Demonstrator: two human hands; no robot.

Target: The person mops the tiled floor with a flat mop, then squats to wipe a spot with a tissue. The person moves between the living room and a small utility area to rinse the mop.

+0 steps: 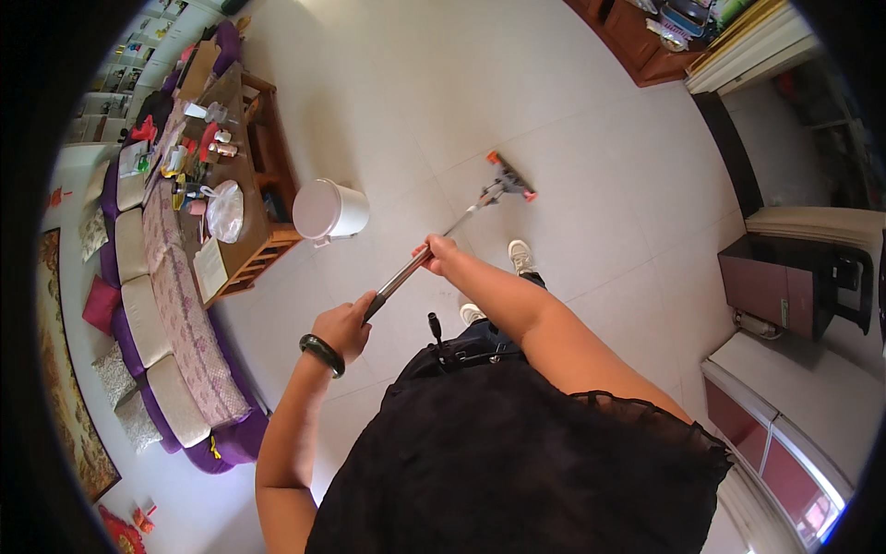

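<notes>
With my left hand [344, 324] I grip the dark end of a metal mop handle [400, 278]. Farther down the same pole, my right hand [437, 255] is closed around the shaft. The handle slants away from me to a grey mop head [511, 179] with orange-red ends, which rests on the pale tiled floor [588, 201] beyond my feet. It looks like a squeeze sponge mop, though its underside is hidden. A dark bangle [322, 355] circles my left wrist.
A lidded white bin [346, 210] stands beside a wooden coffee table [242, 260] crowded with household items. Behind that runs a purple-trimmed sofa [156, 325]. To the right are a dark boxy appliance [775, 284] and a doorway threshold [727, 152]; a wooden cabinet [637, 41] is at the far right.
</notes>
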